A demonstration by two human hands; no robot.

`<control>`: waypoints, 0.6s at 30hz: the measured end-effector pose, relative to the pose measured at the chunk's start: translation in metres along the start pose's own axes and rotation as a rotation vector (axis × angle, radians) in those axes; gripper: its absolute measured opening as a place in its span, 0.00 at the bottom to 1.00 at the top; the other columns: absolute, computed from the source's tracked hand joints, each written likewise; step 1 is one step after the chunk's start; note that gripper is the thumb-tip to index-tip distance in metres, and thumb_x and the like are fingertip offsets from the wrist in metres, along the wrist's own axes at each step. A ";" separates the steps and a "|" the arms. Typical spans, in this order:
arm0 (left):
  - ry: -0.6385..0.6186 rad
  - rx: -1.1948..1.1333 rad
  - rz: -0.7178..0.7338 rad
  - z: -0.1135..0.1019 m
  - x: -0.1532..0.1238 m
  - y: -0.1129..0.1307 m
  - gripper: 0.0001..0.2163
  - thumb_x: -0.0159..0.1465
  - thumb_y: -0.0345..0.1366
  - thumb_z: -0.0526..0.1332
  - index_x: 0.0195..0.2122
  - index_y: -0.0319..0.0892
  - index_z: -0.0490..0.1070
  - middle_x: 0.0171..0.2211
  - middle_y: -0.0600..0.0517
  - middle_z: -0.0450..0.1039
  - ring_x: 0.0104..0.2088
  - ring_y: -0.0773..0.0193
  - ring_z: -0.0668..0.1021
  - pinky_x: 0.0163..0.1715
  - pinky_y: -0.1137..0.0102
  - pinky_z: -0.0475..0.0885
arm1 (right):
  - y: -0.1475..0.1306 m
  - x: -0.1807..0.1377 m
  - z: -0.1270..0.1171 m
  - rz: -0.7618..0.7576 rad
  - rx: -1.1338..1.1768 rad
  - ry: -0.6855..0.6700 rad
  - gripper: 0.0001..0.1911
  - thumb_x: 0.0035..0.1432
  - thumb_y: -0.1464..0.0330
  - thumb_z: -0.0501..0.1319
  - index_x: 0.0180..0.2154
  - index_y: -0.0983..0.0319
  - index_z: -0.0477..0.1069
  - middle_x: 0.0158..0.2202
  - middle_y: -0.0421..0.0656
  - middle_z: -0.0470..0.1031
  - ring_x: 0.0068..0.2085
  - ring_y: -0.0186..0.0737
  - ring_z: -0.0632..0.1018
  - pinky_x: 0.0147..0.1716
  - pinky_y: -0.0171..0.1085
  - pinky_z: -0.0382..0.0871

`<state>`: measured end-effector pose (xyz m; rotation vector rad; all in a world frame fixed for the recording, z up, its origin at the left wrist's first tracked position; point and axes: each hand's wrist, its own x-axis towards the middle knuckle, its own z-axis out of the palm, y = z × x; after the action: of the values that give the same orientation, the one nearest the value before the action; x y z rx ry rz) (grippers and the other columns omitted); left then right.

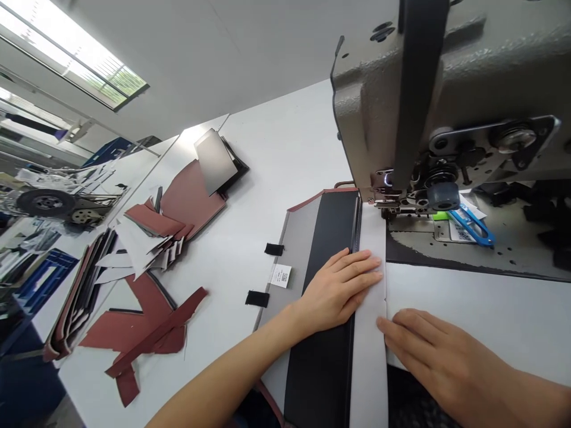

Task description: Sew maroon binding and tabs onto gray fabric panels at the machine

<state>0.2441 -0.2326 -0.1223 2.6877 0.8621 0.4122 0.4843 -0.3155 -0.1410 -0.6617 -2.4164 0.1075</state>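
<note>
A sewn panel in grey and black (328,368) with dark red edging lies lengthwise in front of me. Along its right side runs a white strip (369,380), whose far end reaches the presser foot (387,212) of a sewing machine (379,107). My left hand (341,288) rests flat across the black band and the strip, fingers stretched out. At the strip's right edge, my right hand (439,356) has its fingertips bent together, pinching that edge. Two black tabs and a white label (281,276) stick out on the panel's left.
Dark red cut pieces (151,327) are scattered on the white table (232,333) to the left, beside a stack of strips (82,291). A grey plate (215,160) lies farther back. Blue thread snips (473,226) sit on the machine bed, right of the needle area.
</note>
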 end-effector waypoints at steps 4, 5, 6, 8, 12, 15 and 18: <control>-0.029 0.008 -0.007 -0.003 0.010 -0.008 0.17 0.74 0.31 0.50 0.59 0.44 0.72 0.63 0.48 0.73 0.68 0.61 0.68 0.72 0.58 0.57 | 0.008 0.007 0.000 0.021 -0.026 0.008 0.19 0.62 0.81 0.51 0.47 0.72 0.78 0.52 0.53 0.79 0.47 0.48 0.75 0.49 0.46 0.72; -0.034 0.008 -0.008 -0.004 0.013 -0.010 0.17 0.74 0.31 0.50 0.59 0.44 0.72 0.63 0.48 0.73 0.68 0.61 0.68 0.72 0.58 0.57 | 0.011 0.010 -0.001 0.023 -0.048 0.016 0.20 0.61 0.82 0.51 0.46 0.70 0.78 0.51 0.52 0.79 0.47 0.47 0.75 0.49 0.45 0.72; -0.035 0.007 -0.009 -0.004 0.017 -0.013 0.17 0.73 0.30 0.50 0.59 0.44 0.72 0.63 0.48 0.73 0.68 0.61 0.68 0.72 0.58 0.57 | 0.015 0.013 -0.002 0.023 -0.069 0.024 0.21 0.61 0.83 0.50 0.45 0.70 0.79 0.50 0.51 0.80 0.46 0.47 0.75 0.48 0.45 0.72; -0.032 0.002 -0.010 -0.004 0.023 -0.020 0.17 0.73 0.30 0.50 0.59 0.45 0.72 0.63 0.48 0.72 0.68 0.61 0.68 0.72 0.58 0.57 | 0.022 0.019 -0.005 0.018 -0.102 0.034 0.21 0.61 0.84 0.49 0.42 0.69 0.79 0.48 0.50 0.80 0.44 0.46 0.75 0.47 0.44 0.72; -0.016 0.009 -0.002 -0.002 0.035 -0.034 0.17 0.73 0.31 0.50 0.59 0.45 0.72 0.63 0.48 0.72 0.69 0.61 0.68 0.72 0.57 0.57 | 0.036 0.023 -0.006 0.000 -0.134 0.005 0.19 0.63 0.84 0.50 0.44 0.72 0.79 0.49 0.52 0.80 0.45 0.47 0.74 0.46 0.45 0.72; 0.001 0.008 0.015 -0.002 0.044 -0.043 0.17 0.73 0.30 0.50 0.58 0.43 0.72 0.63 0.48 0.72 0.68 0.60 0.68 0.72 0.57 0.58 | 0.046 0.023 -0.003 0.007 -0.133 -0.022 0.19 0.64 0.84 0.50 0.47 0.74 0.77 0.50 0.54 0.79 0.46 0.48 0.74 0.46 0.46 0.72; 0.005 0.002 0.019 -0.002 0.055 -0.051 0.17 0.73 0.30 0.51 0.58 0.43 0.72 0.63 0.47 0.72 0.68 0.60 0.68 0.71 0.57 0.59 | 0.056 0.023 0.000 0.014 -0.152 -0.031 0.18 0.64 0.84 0.52 0.47 0.74 0.77 0.52 0.55 0.78 0.44 0.48 0.74 0.45 0.47 0.71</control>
<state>0.2597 -0.1600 -0.1283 2.6997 0.8396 0.4223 0.4928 -0.2559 -0.1410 -0.7498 -2.4676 -0.0617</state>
